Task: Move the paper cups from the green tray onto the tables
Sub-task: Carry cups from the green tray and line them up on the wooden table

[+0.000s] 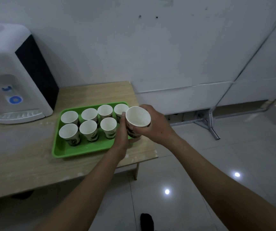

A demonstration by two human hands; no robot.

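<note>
Right hand [155, 125] wraps curled fingers round paper cup [138, 116] mid-wall, left hand [121, 136] braces opposite side with straight fingers; likely light, thin, crushable, so squeeze gently below rim.

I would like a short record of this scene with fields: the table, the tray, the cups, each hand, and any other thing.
table: wooden, light
green tray: lies on the table, near its right end
paper cups: seven stand upright in the tray, four in the back row, three in front
held cup: eighth cup, at the tray's right edge, open side up
right hand: grips the held cup from the right
left hand: against the held cup's left side; its fingers are hidden
water dispenser: on the table, left of the tray
</note>
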